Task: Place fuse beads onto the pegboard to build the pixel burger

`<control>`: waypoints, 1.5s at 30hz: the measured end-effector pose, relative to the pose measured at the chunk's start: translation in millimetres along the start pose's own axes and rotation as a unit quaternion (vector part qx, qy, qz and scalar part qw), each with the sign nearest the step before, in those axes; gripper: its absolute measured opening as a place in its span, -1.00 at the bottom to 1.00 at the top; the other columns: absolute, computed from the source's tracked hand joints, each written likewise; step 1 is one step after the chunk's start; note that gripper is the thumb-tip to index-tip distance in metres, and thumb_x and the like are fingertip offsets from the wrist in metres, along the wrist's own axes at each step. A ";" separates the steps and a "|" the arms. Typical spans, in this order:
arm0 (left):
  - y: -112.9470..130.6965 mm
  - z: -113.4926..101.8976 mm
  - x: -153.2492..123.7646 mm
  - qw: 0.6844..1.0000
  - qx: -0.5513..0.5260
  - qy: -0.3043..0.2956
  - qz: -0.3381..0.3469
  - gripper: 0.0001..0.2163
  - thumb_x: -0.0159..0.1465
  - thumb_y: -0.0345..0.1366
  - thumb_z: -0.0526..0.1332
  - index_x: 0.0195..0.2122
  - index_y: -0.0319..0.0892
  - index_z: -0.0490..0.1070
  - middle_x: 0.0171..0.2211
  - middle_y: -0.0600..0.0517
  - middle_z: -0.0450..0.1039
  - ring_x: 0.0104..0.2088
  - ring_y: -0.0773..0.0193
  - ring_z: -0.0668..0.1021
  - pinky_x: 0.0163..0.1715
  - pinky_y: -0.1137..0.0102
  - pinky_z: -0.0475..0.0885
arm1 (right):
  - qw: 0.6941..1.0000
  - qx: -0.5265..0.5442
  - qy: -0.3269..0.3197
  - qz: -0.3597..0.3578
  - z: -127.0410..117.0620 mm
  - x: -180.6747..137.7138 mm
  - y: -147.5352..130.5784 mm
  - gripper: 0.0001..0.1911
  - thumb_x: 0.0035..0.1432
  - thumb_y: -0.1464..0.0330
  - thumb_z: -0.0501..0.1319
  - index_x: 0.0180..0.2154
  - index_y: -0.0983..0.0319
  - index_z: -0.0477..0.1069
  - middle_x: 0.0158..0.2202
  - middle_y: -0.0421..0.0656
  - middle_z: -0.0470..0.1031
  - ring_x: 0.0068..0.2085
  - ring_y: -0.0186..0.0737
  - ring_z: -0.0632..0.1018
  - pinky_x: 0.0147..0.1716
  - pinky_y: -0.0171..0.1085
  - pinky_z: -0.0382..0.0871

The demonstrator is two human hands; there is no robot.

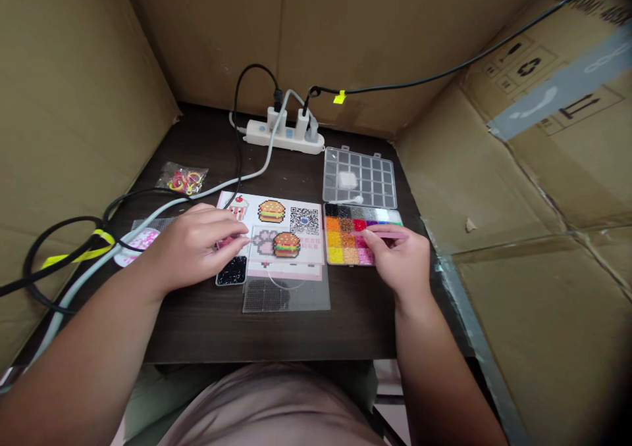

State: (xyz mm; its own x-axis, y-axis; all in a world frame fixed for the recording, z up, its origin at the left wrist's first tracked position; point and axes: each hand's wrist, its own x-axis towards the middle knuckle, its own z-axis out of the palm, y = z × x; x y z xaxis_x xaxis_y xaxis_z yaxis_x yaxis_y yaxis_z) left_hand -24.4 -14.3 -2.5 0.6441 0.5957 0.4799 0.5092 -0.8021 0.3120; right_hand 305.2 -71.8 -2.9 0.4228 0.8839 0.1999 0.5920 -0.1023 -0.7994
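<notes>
Burger (286,244) looks mostly beaded, your left hand (197,248) flat on the pattern sheet (251,204), right hand (402,258) pinching tweezers (382,234) over the bead box (375,183).

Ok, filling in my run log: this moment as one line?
left hand: resting on pattern sheet | right hand: holds pink tweezers over bead box

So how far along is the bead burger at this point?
Done: the bead burger looks fully filled in, matching the printed burger on the pattern sheet. In hand: the right hand holds pink tweezers over the bead box, while the left hand rests on the sheet. Left: I can't tell whether any beads are missing; the clear pegboard in front holds no beads that I can see.
</notes>
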 end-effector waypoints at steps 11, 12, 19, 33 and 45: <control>-0.7 0.1 -0.6 1.000 0.001 -0.003 -0.003 -0.88 0.30 -0.30 0.18 -0.26 -0.17 0.49 -0.29 0.00 0.58 -0.27 0.23 0.57 -0.17 0.28 0.43 | 1.000 -0.024 -0.018 -0.004 0.8 1.3 -2.2 -0.82 -0.01 0.26 0.32 -0.46 0.25 0.58 -0.43 -0.08 0.63 -0.40 -0.11 0.63 -0.38 -0.18 0.53; -0.5 0.0 -0.5 1.000 0.002 -0.003 -0.002 -0.88 0.30 -0.30 0.18 -0.26 -0.17 0.49 -0.29 0.00 0.58 -0.27 0.23 0.57 -0.17 0.28 0.43 | 0.999 -0.025 -0.018 -0.005 0.9 1.4 -2.3 -0.82 -0.01 0.26 0.32 -0.47 0.24 0.58 -0.43 -0.08 0.63 -0.40 -0.11 0.63 -0.36 -0.18 0.53; -0.1 -0.1 0.4 1.000 0.002 -0.002 0.001 -0.89 0.30 -0.31 0.18 -0.27 -0.18 0.50 -0.31 0.00 0.58 -0.29 0.23 0.57 -0.19 0.29 0.42 | 1.000 -0.011 -0.006 0.004 1.8 1.5 -0.4 -0.81 -0.04 0.25 0.34 -0.47 0.25 0.58 -0.45 -0.08 0.63 -0.41 -0.08 0.63 -0.36 -0.15 0.53; 0.3 -0.3 0.2 1.000 -0.007 -0.005 -0.011 -0.86 0.30 -0.29 0.16 -0.28 -0.15 0.51 -0.30 0.02 0.59 -0.28 0.23 0.59 -0.18 0.28 0.43 | 1.000 -0.012 0.007 0.003 0.7 3.0 3.6 -0.84 -0.03 0.26 0.35 -0.46 0.22 0.60 -0.42 -0.10 0.64 -0.36 -0.06 0.64 -0.28 -0.11 0.55; 2.8 -1.5 2.5 0.999 -0.008 -0.024 -0.026 -0.82 0.33 -0.25 0.13 -0.29 -0.15 0.51 -0.33 0.02 0.58 -0.31 0.27 0.56 -0.22 0.30 0.41 | 0.982 0.170 -0.077 0.034 23.4 -16.0 -17.7 -0.80 -0.04 0.22 0.37 -0.41 0.23 0.57 -0.41 -0.08 0.64 -0.42 -0.12 0.63 -0.49 -0.21 0.52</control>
State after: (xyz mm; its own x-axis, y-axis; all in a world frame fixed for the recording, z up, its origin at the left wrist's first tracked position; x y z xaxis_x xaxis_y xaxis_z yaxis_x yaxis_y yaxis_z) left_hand -22.3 -15.1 0.8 0.6438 0.6380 0.4224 0.5336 -0.7700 0.3498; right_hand 271.9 -73.4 -5.1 0.3292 0.9414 0.0733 0.2924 -0.0278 -0.9559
